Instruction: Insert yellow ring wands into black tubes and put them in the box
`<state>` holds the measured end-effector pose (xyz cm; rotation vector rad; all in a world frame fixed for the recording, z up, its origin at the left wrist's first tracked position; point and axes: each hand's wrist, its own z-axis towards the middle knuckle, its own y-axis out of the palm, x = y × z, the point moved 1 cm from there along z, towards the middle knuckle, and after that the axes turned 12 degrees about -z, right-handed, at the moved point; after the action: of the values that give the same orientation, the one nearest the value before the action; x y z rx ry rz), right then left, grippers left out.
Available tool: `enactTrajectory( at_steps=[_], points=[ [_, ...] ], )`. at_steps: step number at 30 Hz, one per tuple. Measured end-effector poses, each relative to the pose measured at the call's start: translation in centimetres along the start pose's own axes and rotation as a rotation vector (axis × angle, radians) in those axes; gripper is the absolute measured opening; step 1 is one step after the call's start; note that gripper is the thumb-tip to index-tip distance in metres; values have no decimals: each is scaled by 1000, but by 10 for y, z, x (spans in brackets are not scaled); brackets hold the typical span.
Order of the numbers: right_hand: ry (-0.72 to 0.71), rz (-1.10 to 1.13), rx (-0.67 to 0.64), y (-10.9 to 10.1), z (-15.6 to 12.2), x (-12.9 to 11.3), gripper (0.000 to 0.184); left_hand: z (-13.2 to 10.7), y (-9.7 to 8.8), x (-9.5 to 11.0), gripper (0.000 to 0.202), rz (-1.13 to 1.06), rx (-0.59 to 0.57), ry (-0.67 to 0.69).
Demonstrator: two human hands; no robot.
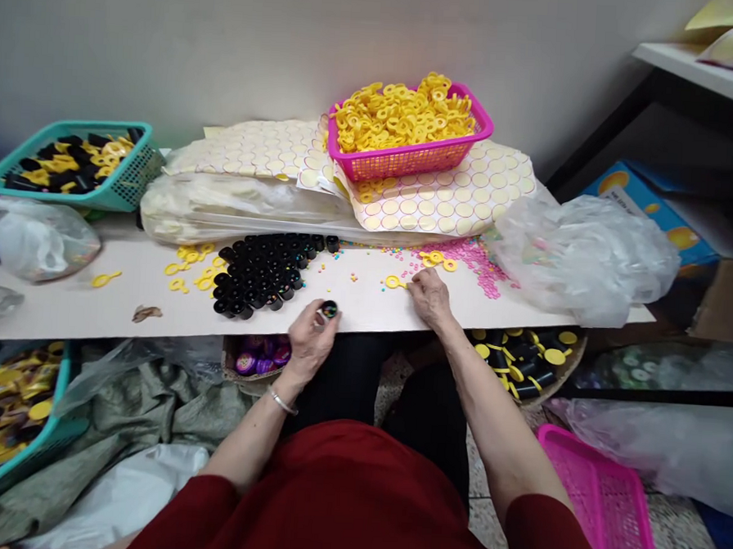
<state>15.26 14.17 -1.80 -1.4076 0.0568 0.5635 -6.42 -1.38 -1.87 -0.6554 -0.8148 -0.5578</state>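
Note:
My left hand [311, 337] is closed round a small black cup [329, 308], held at the front edge of the table with its mouth up. Small coloured bits show inside the cup. My right hand [430, 298] rests low over the table, its fingertips pinched at the handle end of a yellow ring-headed stick [395, 282]. To the left of my left hand, many black cups [262, 269] stand packed together. More yellow ring sticks [206, 278] lie loose beside them. Pink bits [486, 268] are scattered on the table to the right of my right hand.
Behind my hands, a pink basket [409, 155] of yellow ring sticks sits on sticker sheets [469, 190]. A teal basket [135, 176] stands back left, and a clear plastic bag [589, 253] lies at right. Below the table edge is a container of black tubes with yellow tops [527, 361].

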Motion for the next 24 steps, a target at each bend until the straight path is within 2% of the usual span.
enactTrajectory(
  at_steps=[3, 5, 8, 12, 15, 20, 24],
  points=[
    [82, 51, 63, -2, 9, 4, 22, 5, 53, 9, 29, -145, -193, 16],
    [125, 20, 42, -3, 16, 1, 25, 8, 82, 13, 29, -183, -303, 0],
    [141, -72, -36, -2, 24, -5, 26, 11, 108, 16, 33, -182, -397, -74],
    [132, -156, -75, 2, 28, -6, 23, 14, 113, 12, 33, -203, -491, -131],
    [127, -91, -52, 0, 24, -2, 18, 18, 111, 7, 30, -243, -539, -137],
    [48, 248, 61, -18, -7, -10, 9, 23, 111, 7, 27, -300, -587, -115],
    [-73, 267, 16, -27, -32, -28, 11, 22, 114, 8, 21, -291, -602, -88]
  ],
)
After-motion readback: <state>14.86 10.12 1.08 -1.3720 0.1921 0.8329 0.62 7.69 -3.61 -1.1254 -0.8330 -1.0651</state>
